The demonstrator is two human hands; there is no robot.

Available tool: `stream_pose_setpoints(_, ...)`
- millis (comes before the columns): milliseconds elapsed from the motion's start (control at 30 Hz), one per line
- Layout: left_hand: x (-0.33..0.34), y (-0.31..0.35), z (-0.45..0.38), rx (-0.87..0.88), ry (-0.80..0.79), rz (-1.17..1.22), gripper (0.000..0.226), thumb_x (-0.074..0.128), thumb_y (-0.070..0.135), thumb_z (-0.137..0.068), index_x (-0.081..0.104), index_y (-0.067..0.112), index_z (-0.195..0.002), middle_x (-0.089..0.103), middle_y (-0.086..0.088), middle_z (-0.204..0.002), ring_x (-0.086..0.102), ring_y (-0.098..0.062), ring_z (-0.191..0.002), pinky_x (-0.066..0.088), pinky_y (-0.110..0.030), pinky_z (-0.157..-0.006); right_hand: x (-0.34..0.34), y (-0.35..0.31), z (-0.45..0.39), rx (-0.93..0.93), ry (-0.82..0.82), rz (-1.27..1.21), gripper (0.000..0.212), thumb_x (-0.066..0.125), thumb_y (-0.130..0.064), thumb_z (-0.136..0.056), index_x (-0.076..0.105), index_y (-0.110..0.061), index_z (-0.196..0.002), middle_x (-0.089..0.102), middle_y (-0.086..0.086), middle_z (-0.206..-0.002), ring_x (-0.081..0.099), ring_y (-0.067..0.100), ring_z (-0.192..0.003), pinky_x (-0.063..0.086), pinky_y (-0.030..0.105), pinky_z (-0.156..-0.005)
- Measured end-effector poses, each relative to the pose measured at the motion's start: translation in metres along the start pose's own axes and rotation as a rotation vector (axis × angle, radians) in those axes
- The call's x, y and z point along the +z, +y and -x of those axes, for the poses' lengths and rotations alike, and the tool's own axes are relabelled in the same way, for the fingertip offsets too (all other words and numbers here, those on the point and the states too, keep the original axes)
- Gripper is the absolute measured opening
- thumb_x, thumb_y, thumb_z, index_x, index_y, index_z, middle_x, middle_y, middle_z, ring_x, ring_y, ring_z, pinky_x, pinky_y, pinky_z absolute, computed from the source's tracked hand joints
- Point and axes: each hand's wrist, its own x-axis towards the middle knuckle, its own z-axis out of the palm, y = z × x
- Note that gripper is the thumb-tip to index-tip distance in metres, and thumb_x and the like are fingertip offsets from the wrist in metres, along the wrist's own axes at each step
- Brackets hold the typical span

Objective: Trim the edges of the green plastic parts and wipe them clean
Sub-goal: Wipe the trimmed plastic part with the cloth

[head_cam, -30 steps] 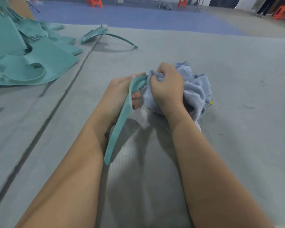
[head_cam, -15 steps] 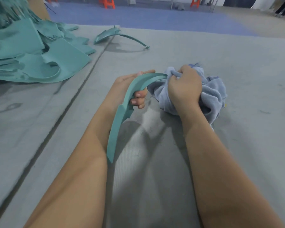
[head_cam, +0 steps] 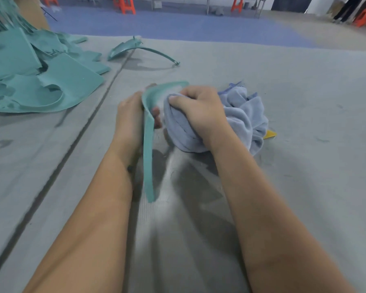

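Observation:
A long curved green plastic part [head_cam: 148, 149] stands on edge at the middle of the grey table [head_cam: 283, 92]. My left hand [head_cam: 129, 115] grips it near its bend, fingers curled round from behind. My right hand [head_cam: 199, 111] clutches a bunched pale blue cloth [head_cam: 245, 117] and presses it against the part's upper curve. The part's far tip arches over the cloth.
A heap of several flat green plastic parts [head_cam: 40, 81] lies at the far left. One curved green part [head_cam: 140, 49] sits alone farther back. A small yellow object [head_cam: 270, 134] peeks from under the cloth. A seam [head_cam: 89, 123] runs along the table left of my arm.
My right hand with the cloth slid out along the part's upper curve and has come back toward my left hand. The part stands more upright now.

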Motion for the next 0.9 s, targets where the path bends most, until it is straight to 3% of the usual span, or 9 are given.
stream_pose_setpoints(100, -0.012, -0.008, -0.016, 0.171, 0.268, -0.153, 0.035, 0.036, 0.019, -0.1, 0.066, 0.007, -0.112, 0.071, -0.007, -0.103, 0.066, -0.019, -0.093, 0.049, -0.035, -0.083, -0.006, -0.007, 0.003, 0.13, -0.096, -0.242, 0.039, 0.057, -0.027, -0.094, 0.05, -0.008, -0.06, 0.039, 0.007, -0.058, 0.04, 0.018, -0.054, 0.034, 0.027, -0.053)
stream_pose_setpoints(167, -0.017, -0.012, -0.023, 0.28, 0.393, -0.344, 0.042, 0.032, 0.027, -0.103, 0.056, 0.007, -0.13, 0.061, -0.005, -0.131, 0.054, -0.017, -0.122, 0.039, -0.029, -0.103, -0.011, -0.008, 0.005, 0.21, -0.239, -0.347, 0.046, 0.053, -0.046, -0.093, 0.053, -0.009, -0.066, 0.043, 0.013, -0.063, 0.043, 0.029, -0.06, 0.036, 0.03, -0.06)
stream_pose_setpoints(300, -0.02, -0.019, -0.032, 0.287, 0.465, -0.511, 0.047, 0.028, 0.035, -0.104, 0.049, 0.01, -0.137, 0.055, -0.003, -0.138, 0.048, -0.018, -0.127, 0.034, -0.028, -0.103, -0.008, -0.002, 0.013, 0.006, -0.413, -0.105, 0.022, 0.064, -0.028, -0.093, 0.064, -0.007, -0.085, 0.064, -0.004, -0.06, 0.064, 0.015, -0.056, 0.053, 0.027, -0.056)
stream_pose_setpoints(400, -0.022, -0.022, -0.035, 0.267, 0.395, -0.594, 0.047, 0.03, 0.038, -0.102, 0.049, 0.015, -0.138, 0.055, -0.003, -0.138, 0.048, -0.021, -0.127, 0.037, -0.034, -0.106, -0.005, 0.004, 0.01, -0.061, -0.321, -0.03, 0.007, 0.067, -0.006, -0.089, 0.07, -0.012, -0.091, 0.072, -0.013, -0.076, 0.067, -0.001, -0.074, 0.051, 0.013, -0.069)
stream_pose_setpoints(500, -0.023, -0.026, -0.038, 0.218, 0.33, -0.72, 0.05, 0.039, 0.043, -0.096, 0.047, 0.023, -0.142, 0.053, -0.004, -0.137, 0.046, -0.024, -0.128, 0.034, -0.041, -0.111, -0.005, 0.007, 0.005, -0.004, -0.107, -0.235, 0.008, 0.064, -0.001, -0.09, 0.069, -0.008, -0.091, 0.073, 0.005, -0.087, 0.069, 0.014, -0.08, 0.056, 0.027, -0.075)
stream_pose_setpoints(600, -0.015, -0.026, -0.032, 0.03, 0.199, -0.356, 0.057, 0.054, 0.039, -0.094, 0.042, 0.016, -0.144, 0.055, -0.006, -0.13, 0.057, -0.017, -0.109, 0.047, -0.034, -0.096, -0.015, 0.01, 0.0, 0.126, 0.14, -0.589, 0.017, 0.062, -0.002, -0.092, 0.065, 0.006, -0.106, 0.07, 0.023, -0.104, 0.07, 0.031, -0.094, 0.057, 0.039, -0.089)
stream_pose_setpoints(700, 0.0, -0.022, -0.024, -0.192, -0.04, 0.211, 0.021, 0.054, 0.03, -0.096, 0.059, 0.014, -0.109, 0.066, -0.006, -0.102, 0.068, -0.016, -0.078, 0.054, -0.027, -0.064, -0.026, 0.014, -0.004, 0.182, 0.191, -0.739, 0.024, 0.061, -0.007, -0.094, 0.063, 0.006, -0.114, 0.067, 0.025, -0.116, 0.064, 0.04, -0.109, 0.049, 0.053, -0.1)
stream_pose_setpoints(800, 0.011, -0.024, -0.014, -0.23, -0.221, 0.34, 0.021, 0.053, 0.028, -0.097, 0.066, 0.014, -0.104, 0.075, -0.003, -0.097, 0.073, -0.016, -0.084, 0.057, -0.026, -0.065, -0.022, 0.013, -0.002, 0.203, 0.101, -0.683, 0.03, 0.06, -0.009, -0.095, 0.06, 0.008, -0.119, 0.066, 0.026, -0.118, 0.063, 0.04, -0.112, 0.046, 0.053, -0.103)
stream_pose_setpoints(900, 0.013, -0.024, -0.01, -0.257, -0.2, 0.399, 0.025, 0.052, 0.021, -0.097, 0.065, 0.009, -0.115, 0.074, -0.007, -0.105, 0.072, -0.02, -0.093, 0.058, -0.029, -0.073, -0.016, 0.01, 0.002, 0.192, 0.058, -0.573, 0.023, 0.059, -0.016, -0.096, 0.068, 0.0, -0.11, 0.072, 0.016, -0.108, 0.069, 0.028, -0.104, 0.053, 0.041, -0.097)
